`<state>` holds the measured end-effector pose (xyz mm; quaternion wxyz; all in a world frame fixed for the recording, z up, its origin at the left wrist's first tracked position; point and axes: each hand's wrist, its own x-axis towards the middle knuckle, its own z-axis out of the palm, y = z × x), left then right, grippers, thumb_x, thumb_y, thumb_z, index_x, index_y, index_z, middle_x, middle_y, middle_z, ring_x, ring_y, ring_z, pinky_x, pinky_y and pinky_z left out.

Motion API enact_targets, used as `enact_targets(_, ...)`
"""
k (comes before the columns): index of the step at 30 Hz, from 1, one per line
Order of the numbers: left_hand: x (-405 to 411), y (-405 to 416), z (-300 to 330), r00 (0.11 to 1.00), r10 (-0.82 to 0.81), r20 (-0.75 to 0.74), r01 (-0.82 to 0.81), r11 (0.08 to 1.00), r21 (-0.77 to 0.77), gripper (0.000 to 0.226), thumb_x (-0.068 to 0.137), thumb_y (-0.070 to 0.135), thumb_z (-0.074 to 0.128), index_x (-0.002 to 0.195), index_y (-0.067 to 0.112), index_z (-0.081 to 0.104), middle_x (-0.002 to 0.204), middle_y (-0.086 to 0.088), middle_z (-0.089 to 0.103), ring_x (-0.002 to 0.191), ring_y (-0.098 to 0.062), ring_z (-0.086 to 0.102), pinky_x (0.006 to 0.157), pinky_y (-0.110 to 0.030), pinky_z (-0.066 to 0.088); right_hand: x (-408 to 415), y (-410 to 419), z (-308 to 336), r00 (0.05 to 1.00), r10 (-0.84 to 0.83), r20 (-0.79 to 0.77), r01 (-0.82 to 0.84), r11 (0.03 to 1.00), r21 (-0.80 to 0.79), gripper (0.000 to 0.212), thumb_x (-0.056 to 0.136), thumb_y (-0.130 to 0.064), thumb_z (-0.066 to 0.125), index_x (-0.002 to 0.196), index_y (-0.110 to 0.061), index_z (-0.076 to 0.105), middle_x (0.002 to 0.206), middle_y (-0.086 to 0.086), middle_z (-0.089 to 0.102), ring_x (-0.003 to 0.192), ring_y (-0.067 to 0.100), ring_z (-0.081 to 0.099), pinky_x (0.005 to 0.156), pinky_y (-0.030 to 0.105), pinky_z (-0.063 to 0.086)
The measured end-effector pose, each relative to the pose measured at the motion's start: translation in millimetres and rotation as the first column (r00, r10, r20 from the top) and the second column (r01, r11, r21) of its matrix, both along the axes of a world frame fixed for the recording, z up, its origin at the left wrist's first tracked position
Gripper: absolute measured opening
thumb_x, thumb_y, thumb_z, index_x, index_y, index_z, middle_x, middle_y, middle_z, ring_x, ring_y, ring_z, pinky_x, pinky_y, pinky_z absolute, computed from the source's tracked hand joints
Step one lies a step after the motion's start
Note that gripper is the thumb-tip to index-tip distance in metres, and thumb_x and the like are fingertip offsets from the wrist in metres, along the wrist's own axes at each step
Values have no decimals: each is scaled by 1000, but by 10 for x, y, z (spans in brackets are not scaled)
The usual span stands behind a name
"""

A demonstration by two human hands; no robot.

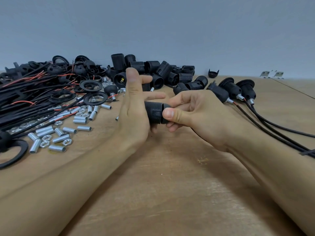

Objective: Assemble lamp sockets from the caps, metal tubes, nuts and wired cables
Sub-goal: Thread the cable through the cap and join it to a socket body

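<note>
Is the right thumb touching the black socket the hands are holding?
Touching. The head view shows the right hand with its thumb pressed flat on the black socket at its seam, no gap between them.

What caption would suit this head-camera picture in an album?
Two bare hands, left hand and right hand, join a black lamp socket above a wooden table.

Black ribbed socket [155, 114], shiny silver tubes [57, 148] and nuts [44, 143], black cables [25, 92] with red wires [23, 102], brown wood table [170, 184], grey-blue wall [153, 28]
</note>
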<state>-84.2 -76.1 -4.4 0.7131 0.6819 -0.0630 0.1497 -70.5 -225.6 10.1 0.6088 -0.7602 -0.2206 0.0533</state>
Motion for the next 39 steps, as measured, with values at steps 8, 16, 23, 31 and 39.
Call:
enact_targets(8,76,7,-60,999,53,6,-53,988,143,71,78,82,12,119,40,50,98,4,73,51,-13,63,37,-25,40,44,45,-102,996,-49,68,53,997,-60,10,85,-13,72,93,-16,65,79,7,76,66,18,71,69,34,61)
enact_targets(16,224,240,-49,976,122,183,-211,750,627,66,97,64,17,96,21,68,88,9,69,90,-14,63,81,-34,46,173,43,-162,987,-50,153,82,974,-212,30,82,-18,77,105,-31,63,98,-17,72,92,-5,66,88,20,51)
enact_targets(23,357,815,71,737,650,186,-266,26,964,25,94,30,53,107,10,61,122,-18,59,121,-38,42,97,-47,32,202,3,-190,987,-56,151,94,963,-253,28,78,-29,80,103,-32,67,95,-21,73,91,-5,66,89,19,48)
enact_targets(31,358,817,109,711,574,406,-627,256,736,15,95,19,59,96,22,74,94,-6,72,104,-36,49,84,-40,31,232,-30,-182,984,-98,146,125,975,-183,28,79,-31,79,105,-32,68,94,-13,74,82,4,68,84,39,56)
enact_targets(39,202,275,70,935,231,271,-275,951,139,19,88,8,72,94,25,68,76,12,69,75,-3,67,73,-25,57,205,-29,-125,973,-167,159,159,985,61,31,78,-18,81,106,-18,68,91,4,73,67,21,69,63,30,60)
